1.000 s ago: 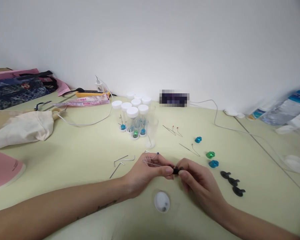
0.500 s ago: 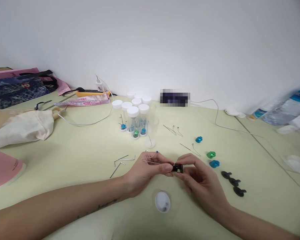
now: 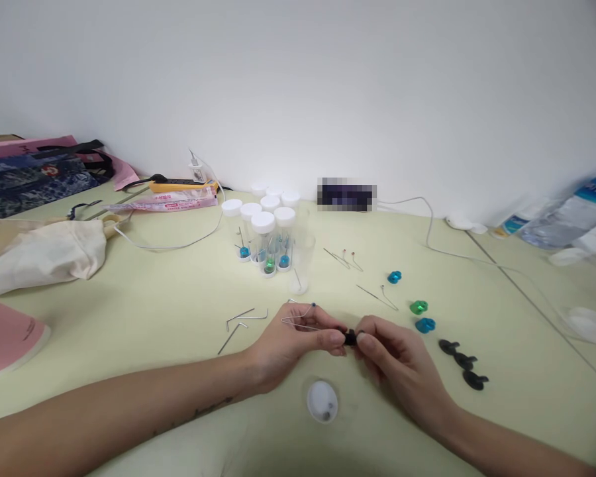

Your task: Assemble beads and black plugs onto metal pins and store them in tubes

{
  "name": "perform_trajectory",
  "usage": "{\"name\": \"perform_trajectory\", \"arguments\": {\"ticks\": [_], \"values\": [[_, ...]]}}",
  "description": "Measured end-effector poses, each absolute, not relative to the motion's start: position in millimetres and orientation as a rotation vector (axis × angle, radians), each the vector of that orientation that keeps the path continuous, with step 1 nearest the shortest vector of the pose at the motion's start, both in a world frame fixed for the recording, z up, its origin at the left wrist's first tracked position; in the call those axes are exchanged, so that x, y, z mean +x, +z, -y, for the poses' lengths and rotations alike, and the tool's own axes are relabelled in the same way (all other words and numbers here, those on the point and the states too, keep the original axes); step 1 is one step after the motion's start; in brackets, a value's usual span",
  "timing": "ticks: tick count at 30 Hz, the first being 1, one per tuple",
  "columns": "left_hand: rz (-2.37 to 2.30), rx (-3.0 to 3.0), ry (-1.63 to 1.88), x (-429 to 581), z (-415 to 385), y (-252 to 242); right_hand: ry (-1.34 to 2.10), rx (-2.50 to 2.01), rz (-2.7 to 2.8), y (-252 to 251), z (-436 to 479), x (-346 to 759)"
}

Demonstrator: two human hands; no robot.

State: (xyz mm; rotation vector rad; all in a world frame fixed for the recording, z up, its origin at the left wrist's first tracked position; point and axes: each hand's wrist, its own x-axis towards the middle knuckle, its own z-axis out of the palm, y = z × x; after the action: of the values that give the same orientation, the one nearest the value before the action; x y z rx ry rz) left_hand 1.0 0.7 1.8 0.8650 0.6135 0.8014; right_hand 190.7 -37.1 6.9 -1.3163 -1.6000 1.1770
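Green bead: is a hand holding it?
No, the green bead lies on the table, apart from the left hand and right hand, which pinch a small black piece together.

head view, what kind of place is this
Probably a craft or assembly desk against a wall: capped vials, bent wire pins and small plastic pieces on the table; left hand and right hand pinch a black piece.

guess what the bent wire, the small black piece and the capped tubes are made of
Bent wire in the left hand: likely metal, thin, grey, slightly shiny, holding sharp bends. Black piece pinched by the right hand: probably plastic or rubber, matte; too small to tell. Tubes: clear plastic, perhaps glass, contents visible through; white caps opaque, likely plastic.
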Motion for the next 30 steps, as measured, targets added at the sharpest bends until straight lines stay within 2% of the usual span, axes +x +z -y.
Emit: {"name": "perform_trajectory", "arguments": {"ticks": [6, 12, 19, 25, 30], "values": [[-0.640, 0.828, 0.811, 0.3, -0.5, 2.5, 1.013, -1.218, 1.607, 5.4, 36.5, 187.9], [-0.622, 0.860, 0.800, 1.5, -0.6, 2.6, 1.126, -1.287, 1.679, 7.6, 36.5, 190.5], [-0.645, 0.812, 0.818, -0.1, -0.4, 3.3, 0.968, -1.268, 1.664, 3.0, 38.1, 189.5], [-0.614, 0.867, 0.792, 1.5, -0.3, 3.8, 1.098, -1.309, 1.710, 8.9, 36.1, 189.8], [-0.662, 0.833, 0.807, 0.5, -0.9, 5.0, 0.959, -1.201, 1.658, 7.8, 37.2, 187.7]]}}
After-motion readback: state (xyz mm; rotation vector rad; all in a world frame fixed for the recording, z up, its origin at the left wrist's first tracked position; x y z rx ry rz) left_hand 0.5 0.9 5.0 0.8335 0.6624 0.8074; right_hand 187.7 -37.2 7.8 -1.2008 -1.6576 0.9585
